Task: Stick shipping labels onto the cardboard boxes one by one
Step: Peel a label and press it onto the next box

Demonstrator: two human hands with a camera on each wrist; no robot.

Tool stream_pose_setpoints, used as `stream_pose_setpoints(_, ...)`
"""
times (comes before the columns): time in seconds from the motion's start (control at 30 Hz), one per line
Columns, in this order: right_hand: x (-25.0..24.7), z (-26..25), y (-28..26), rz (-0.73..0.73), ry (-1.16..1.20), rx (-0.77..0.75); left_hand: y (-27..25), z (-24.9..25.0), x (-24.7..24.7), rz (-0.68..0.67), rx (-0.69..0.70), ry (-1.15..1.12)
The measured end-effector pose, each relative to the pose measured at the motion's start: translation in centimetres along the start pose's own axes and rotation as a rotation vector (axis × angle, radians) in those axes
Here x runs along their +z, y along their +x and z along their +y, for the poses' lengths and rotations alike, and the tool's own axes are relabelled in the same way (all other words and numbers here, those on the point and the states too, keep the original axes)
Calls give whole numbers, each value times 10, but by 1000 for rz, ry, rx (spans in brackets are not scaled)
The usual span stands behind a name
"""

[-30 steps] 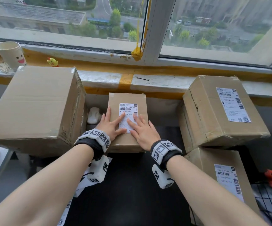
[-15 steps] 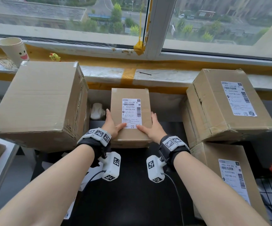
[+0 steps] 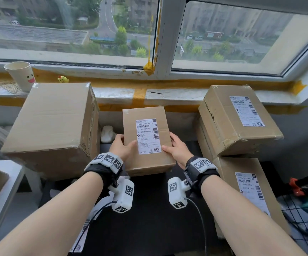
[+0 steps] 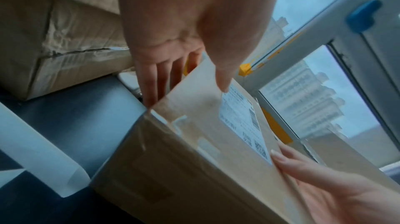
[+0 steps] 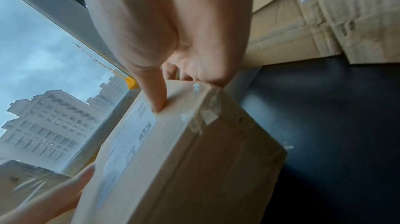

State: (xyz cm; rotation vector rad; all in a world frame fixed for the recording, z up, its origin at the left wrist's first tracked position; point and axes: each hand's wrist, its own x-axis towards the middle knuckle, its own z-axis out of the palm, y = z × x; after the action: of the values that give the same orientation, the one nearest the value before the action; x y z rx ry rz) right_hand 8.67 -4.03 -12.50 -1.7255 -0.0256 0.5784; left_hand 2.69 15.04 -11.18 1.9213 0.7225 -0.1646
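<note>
High-rise room, labelled parcels (image 3: 238,119) stacked

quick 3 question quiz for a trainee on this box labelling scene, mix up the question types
1. True or false: the small cardboard box held between the left hand and the right hand already carries a shipping label.
2. Multiple choice: which box shows no label on its top face? A) the large box on the left B) the upper box on the right C) the lower box on the right
3. Fill in: the paper cup with a smiling face stands on the ____.

Key: 1 true; 2 A; 3 windowsill.
</note>
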Motion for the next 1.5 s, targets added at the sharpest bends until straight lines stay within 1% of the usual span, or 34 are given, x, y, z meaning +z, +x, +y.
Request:
stream_pose_setpoints(0.1,0,-1,-29,43,-57,-44,-23,3,-1,22,-15,83)
stream_pose_setpoints(0.23,1,2,-73,180,-61,-87,-60,1,-1,25,43,156)
stream_pose_setpoints(0.33,5,6,-104,234,-57,-100,-86,-4,-8,3,98,171)
stream_pose_setpoints(0.43,8,6,-131,285,13,-92,-107,-10,-17,-42,166,102)
stream_pose_setpoints(0.53,6,1,-160,319,79,-92,-129,-11,-26,-122,219,-46)
stream_pose_setpoints(0.63,-8,-4,-192,383,146,-97,-153,-6,-29,-223,230,-177)
stream_pose_setpoints(0.73,-26,-7,-224,436,183,-94,-174,0,-23,-321,227,-227)
stream_pose_setpoints(0.93,-70,-11,-278,393,196,-67,-200,14,10,-452,235,-311)
stream_pose_setpoints(1.1,-118,1,-298,406,193,-29,-215,26,52,-496,227,-352)
stream_pose_setpoints(1.27,-171,14,-300,432,200,-2,-225,39,102,-499,218,-392)
stream_pose_setpoints(1.5,-247,21,-277,375,153,44,-225,72,165,-463,162,-423)
